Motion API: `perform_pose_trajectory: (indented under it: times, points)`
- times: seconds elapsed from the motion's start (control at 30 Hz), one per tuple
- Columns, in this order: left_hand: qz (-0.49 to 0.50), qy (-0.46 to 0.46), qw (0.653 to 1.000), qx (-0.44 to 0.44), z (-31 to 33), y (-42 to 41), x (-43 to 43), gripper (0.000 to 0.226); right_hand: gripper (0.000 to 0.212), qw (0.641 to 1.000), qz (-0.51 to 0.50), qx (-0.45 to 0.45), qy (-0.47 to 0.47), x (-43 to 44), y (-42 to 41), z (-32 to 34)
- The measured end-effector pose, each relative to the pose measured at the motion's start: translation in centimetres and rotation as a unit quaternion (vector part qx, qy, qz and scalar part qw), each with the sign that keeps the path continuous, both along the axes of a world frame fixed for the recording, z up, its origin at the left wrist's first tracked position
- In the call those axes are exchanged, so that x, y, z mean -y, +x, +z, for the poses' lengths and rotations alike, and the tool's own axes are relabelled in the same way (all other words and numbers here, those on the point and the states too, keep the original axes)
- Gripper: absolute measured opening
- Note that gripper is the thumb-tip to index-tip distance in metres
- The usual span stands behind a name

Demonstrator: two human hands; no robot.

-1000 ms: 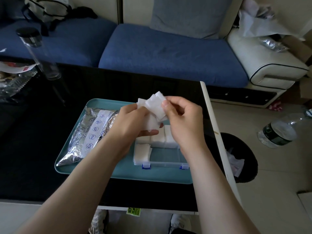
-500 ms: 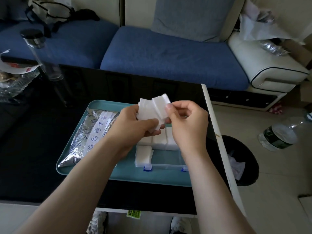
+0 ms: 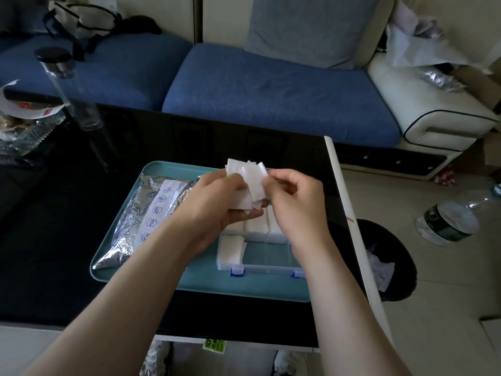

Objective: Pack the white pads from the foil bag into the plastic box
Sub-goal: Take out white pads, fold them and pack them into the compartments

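White pads (image 3: 248, 185), a fanned stack, are being held just above the far side of the plastic box (image 3: 267, 269). The left grip (image 3: 217, 203) is curling round the stack from beneath, and the right grip (image 3: 295, 204) is pinching its right edge between thumb and forefinger. Judgement: the stack is probably being squared or split there so a portion can drop straight into a free cell. Packed pads (image 3: 233, 249) are already filling the box's far row and near-left cell; the near-right area is showing bare. Foil bag (image 3: 135, 221) is lying left of the box, both on the teal tray (image 3: 244, 290) on the black surface (image 3: 54, 240). Both hands are hiding part of the far row; nothing else appears to be obstructing. A waste bin (image 3: 393, 240) is standing right of the box, on the floor.
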State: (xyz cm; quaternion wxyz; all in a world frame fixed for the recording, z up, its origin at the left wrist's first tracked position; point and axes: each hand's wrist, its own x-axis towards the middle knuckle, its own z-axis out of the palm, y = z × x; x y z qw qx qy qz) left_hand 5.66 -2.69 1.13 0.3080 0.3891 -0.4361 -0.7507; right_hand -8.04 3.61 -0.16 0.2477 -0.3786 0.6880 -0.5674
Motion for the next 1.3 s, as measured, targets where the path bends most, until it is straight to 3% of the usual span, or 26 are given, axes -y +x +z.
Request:
perform_pose_trajectory:
  times: [0.13,0.4,0.63,0.77,1.0,1.1,1.17,1.3]
  points:
    - [-0.023,-0.035,0.999,0.026,-0.6,0.0,0.0,0.028,0.019,0.998,-0.012,-0.067,-0.003,0.2,0.1,-0.4]
    - [-0.008,-0.085,0.994,0.061,-1.1,-0.1,0.1,0.024,0.026,0.997,-0.016,-0.080,-0.008,0.0,-0.1,-0.4]
    - [0.040,-0.067,0.995,0.055,-0.9,-0.2,0.1,0.023,0.031,0.998,-0.012,-0.063,0.014,0.1,-0.1,-0.6]
    - [0.077,-0.068,0.993,0.055,-0.8,-0.2,0.3,0.024,0.034,0.999,0.011,0.006,0.033,0.0,0.0,-0.4]
    - [0.120,-0.013,0.993,0.006,-0.2,0.1,0.3,0.027,0.025,0.993,0.007,0.106,0.057,-0.2,-0.6,0.0]
    - [0.122,0.023,0.992,-0.020,-0.2,0.0,0.4,0.024,0.028,0.987,0.006,0.158,0.021,-0.1,-0.8,0.5]
    - [0.123,0.068,0.989,-0.042,-0.1,-0.2,0.5,0.021,0.026,0.989,0.030,0.142,0.008,-0.1,-0.6,0.7]
    - [0.051,0.109,0.990,-0.071,-0.1,-0.3,0.5,0.041,0.025,0.996,0.059,0.071,-0.010,0.0,0.1,0.6]
